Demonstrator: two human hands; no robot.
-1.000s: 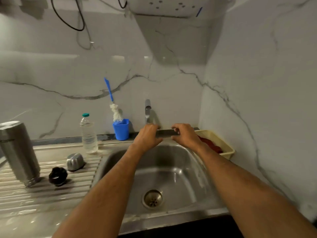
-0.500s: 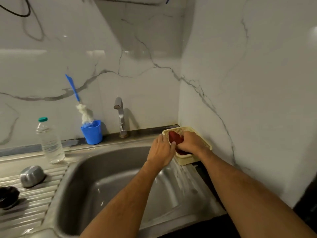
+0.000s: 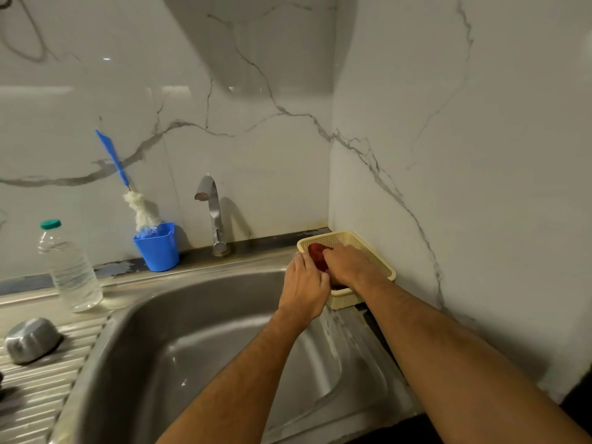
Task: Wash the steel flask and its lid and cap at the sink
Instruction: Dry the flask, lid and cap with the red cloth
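The steel cap lies on the ribbed drainboard at the left. The flask is out of view, and only a dark sliver shows at the far left edge, where the black lid lay earlier. Both hands are at the yellow basket in the sink's back right corner. My right hand reaches into the basket and curls over a red pad. Beside it, my left hand rests at the basket's near rim, its fingers fairly straight and touching the pad.
The steel sink basin lies below my arms, with the tap at the back. A blue cup holding a bottle brush and a plastic water bottle stand along the back ledge. Marble walls close off the back and right.
Both hands left the spot by the tap and moved right to the yellow basket. My view swung right, so the flask and the black lid dropped out of it.
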